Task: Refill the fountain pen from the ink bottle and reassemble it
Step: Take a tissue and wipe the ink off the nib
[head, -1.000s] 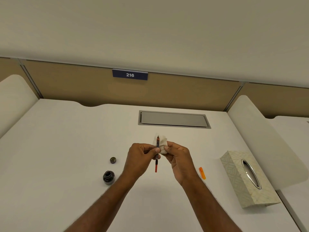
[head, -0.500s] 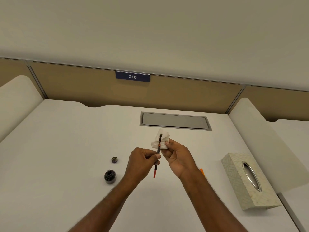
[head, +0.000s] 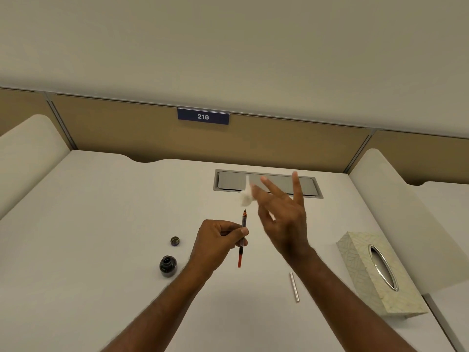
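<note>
We pinched the pen section [head: 242, 237] nib-up in our left hand [head: 215, 243], right of the ink bottle [head: 168, 266]; our right hand [head: 284, 219] had fingers spread, blurred tissue [head: 246, 195] at its fingertips.

Pen [head: 243, 237]: barrel off, nib section with a clear converter, dark ink visible inside, orange-red end pointing down. Held near upright above the desk, nib up. Bottle [head: 168, 266]: small, round, dark glass, open, upright on the desk left of the pen. Cap [head: 175, 241]: dark, lies just behind the bottle, apart from it. Barrel [head: 294, 287]: slim, silver, lies flat on the desk right of the pen.
</note>
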### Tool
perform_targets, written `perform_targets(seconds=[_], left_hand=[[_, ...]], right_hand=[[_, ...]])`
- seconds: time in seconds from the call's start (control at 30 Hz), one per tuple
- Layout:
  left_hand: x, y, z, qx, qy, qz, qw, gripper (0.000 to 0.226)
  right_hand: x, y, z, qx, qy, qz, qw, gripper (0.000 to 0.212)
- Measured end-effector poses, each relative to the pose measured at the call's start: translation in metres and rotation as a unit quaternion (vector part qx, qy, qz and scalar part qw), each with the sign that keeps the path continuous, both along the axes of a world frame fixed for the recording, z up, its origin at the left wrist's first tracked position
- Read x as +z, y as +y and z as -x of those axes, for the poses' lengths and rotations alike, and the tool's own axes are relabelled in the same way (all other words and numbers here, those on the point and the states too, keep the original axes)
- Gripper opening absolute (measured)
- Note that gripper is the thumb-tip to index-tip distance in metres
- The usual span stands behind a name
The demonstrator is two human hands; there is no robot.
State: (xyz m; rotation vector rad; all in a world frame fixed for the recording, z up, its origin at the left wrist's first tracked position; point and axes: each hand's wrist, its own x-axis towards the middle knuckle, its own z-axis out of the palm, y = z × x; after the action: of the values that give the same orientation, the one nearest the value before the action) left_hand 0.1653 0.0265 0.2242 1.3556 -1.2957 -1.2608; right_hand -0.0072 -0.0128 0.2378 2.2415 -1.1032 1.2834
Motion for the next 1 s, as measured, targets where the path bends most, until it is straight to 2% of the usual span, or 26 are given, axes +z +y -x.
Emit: perform_targets(seconds=[0.07, 0.13, 0.37, 0.5, 0.53, 0.57, 0.6, 0.63, 0.7, 0.73, 0.77, 0.83, 1.0], left_hand=[[0.004, 0.001, 0.001, 0.000, 0.009, 0.009, 1.000, 0.011], [0.007, 0.001, 0.001, 0.007, 0.019, 0.027, 0.999, 0.010], [0.010, 0.008, 0.005, 0.019, 0.042, 0.040, 0.998, 0.010], [0.012, 0.010, 0.009, 0.013, 0.063, 0.011, 0.998, 0.009], [0.011, 0.011, 0.010, 0.013, 0.064, 0.005, 0.998, 0.008], [0.011, 0.011, 0.010, 0.015, 0.064, 0.002, 0.998, 0.008], [0.010, 0.012, 0.010, 0.018, 0.062, 0.003, 0.998, 0.008], [0.010, 0.011, 0.010, 0.022, 0.064, 0.005, 0.998, 0.008], [0.009, 0.010, 0.008, 0.029, 0.068, 0.013, 0.997, 0.009], [0.009, 0.009, 0.007, 0.030, 0.065, 0.018, 0.997, 0.010], [0.009, 0.008, 0.007, 0.030, 0.059, 0.021, 0.998, 0.010], [0.008, 0.007, 0.008, 0.029, 0.048, 0.024, 0.998, 0.010], [0.006, 0.003, 0.012, 0.036, 0.023, 0.019, 0.999, 0.010]], right_hand=[[-0.003, 0.000, 0.003, 0.021, 0.102, 0.047, 0.993, 0.037], [-0.008, 0.001, 0.005, 0.038, 0.146, 0.055, 0.987, 0.036], [-0.011, 0.002, 0.012, 0.037, 0.177, 0.075, 0.981, 0.035], [-0.002, -0.007, 0.015, 0.002, 0.137, 0.068, 0.988, 0.036], [-0.001, -0.009, 0.015, -0.019, 0.087, 0.046, 0.995, 0.039], [-0.001, -0.010, 0.013, -0.040, 0.001, -0.004, 0.999, 0.042], [-0.002, -0.008, 0.009, -0.058, -0.117, -0.084, 0.988, 0.042], [-0.001, -0.005, 0.005, -0.066, -0.245, -0.184, 0.950, 0.041], [0.001, 0.003, -0.003, -0.046, -0.447, -0.375, 0.811, 0.035], [-0.001, 0.006, -0.005, -0.029, -0.504, -0.436, 0.745, 0.032], [-0.003, 0.011, -0.007, -0.017, -0.531, -0.475, 0.701, 0.030], [-0.004, 0.019, -0.012, -0.004, -0.535, -0.506, 0.676, 0.029], [-0.002, 0.025, -0.020, 0.021, -0.530, -0.514, 0.675, 0.028]])
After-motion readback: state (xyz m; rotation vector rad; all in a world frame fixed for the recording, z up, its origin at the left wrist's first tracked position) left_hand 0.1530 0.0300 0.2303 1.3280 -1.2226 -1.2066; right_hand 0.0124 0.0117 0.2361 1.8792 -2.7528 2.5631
